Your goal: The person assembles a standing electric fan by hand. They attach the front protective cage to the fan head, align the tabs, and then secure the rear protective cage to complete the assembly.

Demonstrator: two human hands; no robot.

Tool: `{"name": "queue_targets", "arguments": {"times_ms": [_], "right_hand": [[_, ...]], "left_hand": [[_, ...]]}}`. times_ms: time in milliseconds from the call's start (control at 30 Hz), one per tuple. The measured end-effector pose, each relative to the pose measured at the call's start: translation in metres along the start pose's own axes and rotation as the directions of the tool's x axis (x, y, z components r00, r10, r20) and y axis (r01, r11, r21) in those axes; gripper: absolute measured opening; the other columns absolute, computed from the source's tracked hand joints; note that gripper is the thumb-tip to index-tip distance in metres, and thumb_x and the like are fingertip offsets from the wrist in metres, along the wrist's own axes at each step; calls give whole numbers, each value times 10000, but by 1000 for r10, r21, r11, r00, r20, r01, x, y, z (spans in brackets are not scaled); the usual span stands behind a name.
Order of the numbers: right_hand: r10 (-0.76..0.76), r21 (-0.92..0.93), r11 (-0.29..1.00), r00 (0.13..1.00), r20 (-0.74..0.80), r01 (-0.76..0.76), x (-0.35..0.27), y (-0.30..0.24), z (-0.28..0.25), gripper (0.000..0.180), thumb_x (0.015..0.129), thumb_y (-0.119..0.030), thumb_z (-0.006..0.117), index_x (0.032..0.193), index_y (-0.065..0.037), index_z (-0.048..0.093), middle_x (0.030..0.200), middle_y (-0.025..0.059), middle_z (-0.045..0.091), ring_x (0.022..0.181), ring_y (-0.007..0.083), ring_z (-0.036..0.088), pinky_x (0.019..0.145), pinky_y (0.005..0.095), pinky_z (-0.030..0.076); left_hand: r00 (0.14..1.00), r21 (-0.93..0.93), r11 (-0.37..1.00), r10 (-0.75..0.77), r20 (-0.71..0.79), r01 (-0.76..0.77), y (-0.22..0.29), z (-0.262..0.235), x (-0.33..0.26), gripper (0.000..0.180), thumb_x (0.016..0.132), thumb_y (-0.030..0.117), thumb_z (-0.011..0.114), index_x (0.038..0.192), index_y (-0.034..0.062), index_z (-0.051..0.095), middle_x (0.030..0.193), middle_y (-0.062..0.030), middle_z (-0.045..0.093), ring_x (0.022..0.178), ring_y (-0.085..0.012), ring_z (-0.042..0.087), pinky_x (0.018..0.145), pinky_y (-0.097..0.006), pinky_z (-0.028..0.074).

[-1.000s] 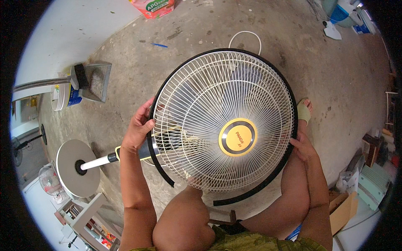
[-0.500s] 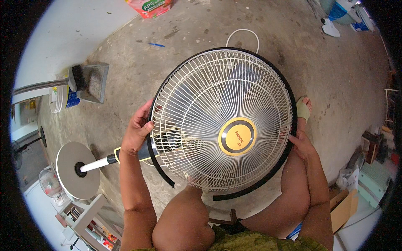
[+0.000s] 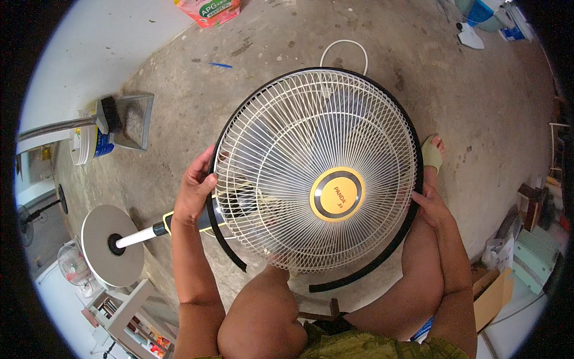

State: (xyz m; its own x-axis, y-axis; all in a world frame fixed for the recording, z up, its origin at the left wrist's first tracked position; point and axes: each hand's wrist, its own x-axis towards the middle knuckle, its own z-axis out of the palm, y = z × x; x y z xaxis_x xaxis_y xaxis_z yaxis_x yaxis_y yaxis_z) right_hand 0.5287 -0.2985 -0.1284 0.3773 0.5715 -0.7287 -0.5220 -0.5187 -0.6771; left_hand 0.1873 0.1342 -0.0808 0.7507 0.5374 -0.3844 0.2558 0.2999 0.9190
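A floor fan with a round white wire grille [image 3: 287, 239] and a yellow centre badge [image 3: 336, 194] faces up in front of me. Around the grille's edge runs a black rim strip [image 3: 382, 258]. Its two loose ends stand apart from the grille at the near side, with a gap between them. My left hand [image 3: 196, 188] is closed on the strip at the left edge, thumb in front and fingers partly hidden behind. At the right edge my right hand [image 3: 431, 204] pinches the strip. The fan's pole [image 3: 136, 237] reaches left to a round grey base [image 3: 98, 257].
My bent knees flank the near side of the fan. Leftward are a dustpan [image 3: 136, 122] with a brush [image 3: 109, 113], a white bucket [image 3: 85, 143] and a grey wooden stool [image 3: 122, 311]. A white cord [image 3: 345, 42] loops beyond the fan. An open cardboard box [image 3: 495, 293] stands right.
The strip's loose ends have spread slightly, and the right end hangs a little lower and farther right. Both hands keep nearly the same places on the rim.
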Motion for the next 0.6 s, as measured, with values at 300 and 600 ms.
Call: {"name": "queue_targets", "arguments": {"times_ms": [300,600], "right_hand": [[125,8,992,986,-108,-125,-1,-1,4,802,846,-172,642,1461,0,157,1491,159,239,1353,281,263,1119,373,209],[26,47,999,999,-36,-25,1,7,3,635,876,-89,587,1416,9,270,1389,100,401,1249,231,401,1059,345,313]], "left_hand": [[999,-5,1000,-4,-54,4,-6,-2,-6,734,809,318,728,1374,-12,396,1297,-104,534,1188,-189,501,1020,-324,367],[999,-33,999,7,-45,-8,-2,2,-3,705,807,304,727,1363,-2,420,1258,-94,563,1158,-182,517,1008,-320,380]]}}
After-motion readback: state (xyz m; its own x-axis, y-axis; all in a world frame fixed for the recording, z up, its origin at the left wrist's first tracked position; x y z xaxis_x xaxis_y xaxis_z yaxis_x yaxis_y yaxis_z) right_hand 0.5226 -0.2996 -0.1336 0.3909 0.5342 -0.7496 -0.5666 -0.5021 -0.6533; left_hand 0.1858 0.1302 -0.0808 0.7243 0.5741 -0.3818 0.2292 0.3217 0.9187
